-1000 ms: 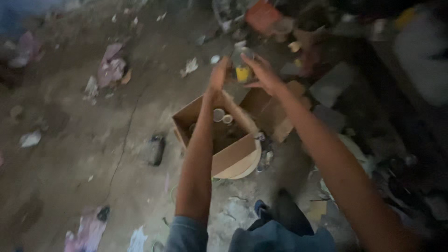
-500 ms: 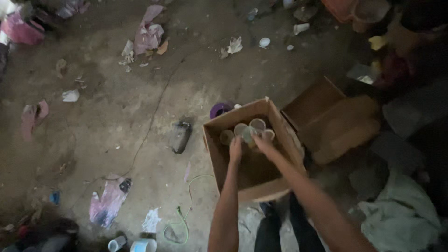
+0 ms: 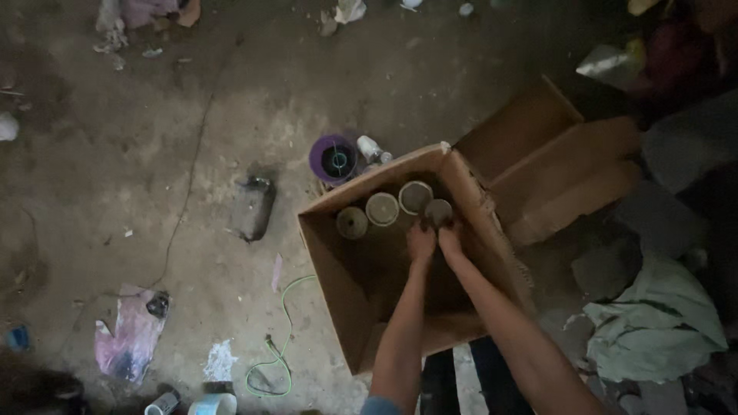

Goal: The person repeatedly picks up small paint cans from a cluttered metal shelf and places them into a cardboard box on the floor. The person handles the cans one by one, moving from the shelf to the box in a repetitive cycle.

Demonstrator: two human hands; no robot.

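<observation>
Landmark: the open cardboard box [image 3: 361, 307] on the dirt floor [image 3: 154, 154]; every place below is told from it

Left hand [image 3: 420, 240]: inside the box, near its far wall, knuckles up, just beside the right hand

Right hand [image 3: 450, 234]: inside the box by the far right corner, fingertips at the rightmost can [image 3: 439, 211]

Grip, left: fingers curled downward; the dim light hides whether they pinch anything, so I cannot tell

Grip, right: fingers bent toward the rightmost can's near side; contact looks likely, but whether they clasp it I cannot tell

Cans: a row of four round cans [image 3: 384, 209] stands upright along the box's far wall, tops facing the camera, running from the far left up toward the far right corner

Key relation: the row lies just beyond both hands, farther from the person; each can's long axis is vertical, so only round tops show; the right hand is nearer the rightmost can, the left hand sits nearer the third can [image 3: 415, 197], and the two cans on the left are apart from both hands

Box flaps: folded open [image 3: 553, 154] past the box's right side

Outside the box: a purple spool [image 3: 334, 159] just beyond its far left corner; a dark flat object [image 3: 254, 207] to its left; a green cord [image 3: 280, 346] by its near left side; a pale green cloth [image 3: 653, 323] to its right
</observation>
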